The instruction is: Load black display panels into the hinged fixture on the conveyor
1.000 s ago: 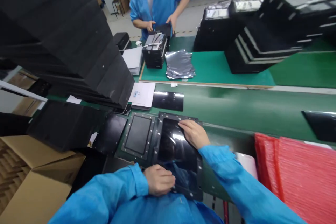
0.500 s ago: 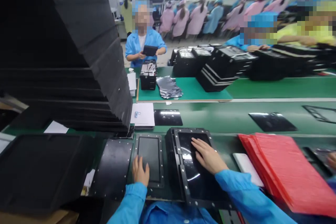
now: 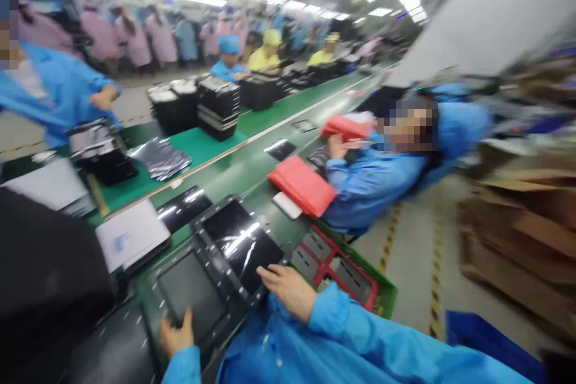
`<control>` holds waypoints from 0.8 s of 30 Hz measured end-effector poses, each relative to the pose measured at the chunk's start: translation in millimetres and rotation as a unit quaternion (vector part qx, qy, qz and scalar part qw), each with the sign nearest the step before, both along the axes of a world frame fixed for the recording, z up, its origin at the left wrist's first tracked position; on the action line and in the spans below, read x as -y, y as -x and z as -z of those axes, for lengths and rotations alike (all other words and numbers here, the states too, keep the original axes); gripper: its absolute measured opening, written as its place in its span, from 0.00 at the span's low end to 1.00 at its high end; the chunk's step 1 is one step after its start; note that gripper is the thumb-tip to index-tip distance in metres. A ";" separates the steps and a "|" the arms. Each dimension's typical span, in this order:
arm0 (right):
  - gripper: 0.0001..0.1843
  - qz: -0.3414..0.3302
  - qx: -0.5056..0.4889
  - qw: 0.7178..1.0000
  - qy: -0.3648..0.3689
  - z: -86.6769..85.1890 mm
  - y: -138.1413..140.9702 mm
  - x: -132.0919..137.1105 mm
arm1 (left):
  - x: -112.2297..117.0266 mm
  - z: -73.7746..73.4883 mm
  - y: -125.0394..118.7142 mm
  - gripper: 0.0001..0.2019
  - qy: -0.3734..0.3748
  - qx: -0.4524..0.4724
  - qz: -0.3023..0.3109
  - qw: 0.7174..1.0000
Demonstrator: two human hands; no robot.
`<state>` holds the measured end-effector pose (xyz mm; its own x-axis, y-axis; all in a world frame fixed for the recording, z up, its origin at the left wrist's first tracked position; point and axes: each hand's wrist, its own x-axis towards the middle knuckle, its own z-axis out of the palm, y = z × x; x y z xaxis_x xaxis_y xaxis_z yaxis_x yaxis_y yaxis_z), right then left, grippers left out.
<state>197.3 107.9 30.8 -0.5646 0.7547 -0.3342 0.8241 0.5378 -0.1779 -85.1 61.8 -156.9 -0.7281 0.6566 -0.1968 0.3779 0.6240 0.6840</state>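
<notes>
Under the fingers of my right hand (image 3: 290,289) is the lower right edge of a glossy black panel (image 3: 240,243), framed by a dark rim with pale studs. The hand lies flat with its fingers stretched out. To the left, a dark framed panel (image 3: 191,291) with a dull grey middle lies on the bench. My left hand (image 3: 177,331) is at its lower left edge, thumb and fingers apart, holding nothing. Beyond the left hand sits another dark studded panel (image 3: 114,342), partly cut off by the frame. The view is smeared by motion.
A tall black stack (image 3: 49,258) blocks the left. White papers (image 3: 135,234) lie behind the panels. Red sheets (image 3: 302,185) and a white block (image 3: 287,205) are ahead right. A green crate (image 3: 387,294) with red-framed grey parts stands at my right. A co-worker in blue (image 3: 373,183) sits beyond.
My view has swung to the right, bringing the crate and the seated co-worker into sight. My right hand has slid from the glossy panel's upper middle to its near edge.
</notes>
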 end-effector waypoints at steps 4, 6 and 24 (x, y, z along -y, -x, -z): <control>0.28 -0.074 -0.118 0.989 0.041 5.8 -19.2 -34.5 | -6.5 -35.3 -23.9 0.38 -0.041 -0.007 -0.007 0.999; 0.26 -0.112 -0.153 0.980 0.060 7.6 -24.5 -49.7 | -15.6 -37.1 -29.6 0.37 0.048 -0.039 -0.062 0.996; 0.44 -0.038 -0.438 0.669 0.599 19.4 4.4 -98.1 | 7.1 -184.2 -145.2 0.24 -0.017 -0.043 -0.024 0.999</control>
<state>193.0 205.9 11.4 -0.9617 0.1989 -0.1888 0.0995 -0.3884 -0.9161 60.1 54.7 27.3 -0.7718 0.6262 -0.1104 0.4069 0.6198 0.6710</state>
